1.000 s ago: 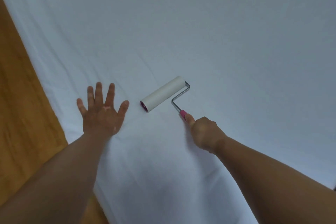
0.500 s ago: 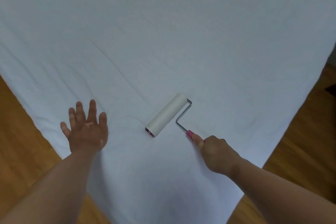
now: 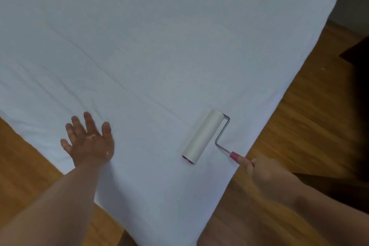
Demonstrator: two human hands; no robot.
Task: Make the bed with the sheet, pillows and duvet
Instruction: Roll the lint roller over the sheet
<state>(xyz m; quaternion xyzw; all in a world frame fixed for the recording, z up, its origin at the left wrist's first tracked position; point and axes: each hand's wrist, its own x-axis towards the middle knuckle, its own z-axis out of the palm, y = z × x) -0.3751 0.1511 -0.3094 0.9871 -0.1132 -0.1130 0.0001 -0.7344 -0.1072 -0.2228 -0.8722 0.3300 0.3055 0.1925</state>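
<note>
The right hand [image 3: 265, 171] grips the lint roller [image 3: 202, 137], its drum slanting up-left over the sheet [image 3: 159, 36]; the left hand [image 3: 89, 142] lies flat at lower left.

head | single view | faces forward-down | close above sheet [image 3: 159, 56] corner

One white fabric bed sheet [image 3: 159, 46]. One white cylindrical lint roller [image 3: 202, 137] with bent metal wire arm and pink handle. Two bare hands: one left hand [image 3: 89, 143], one right hand [image 3: 265, 173]. One brown wooden plank floor [image 3: 299, 126]. One dark unidentified object [image 3: 357, 56].
</note>
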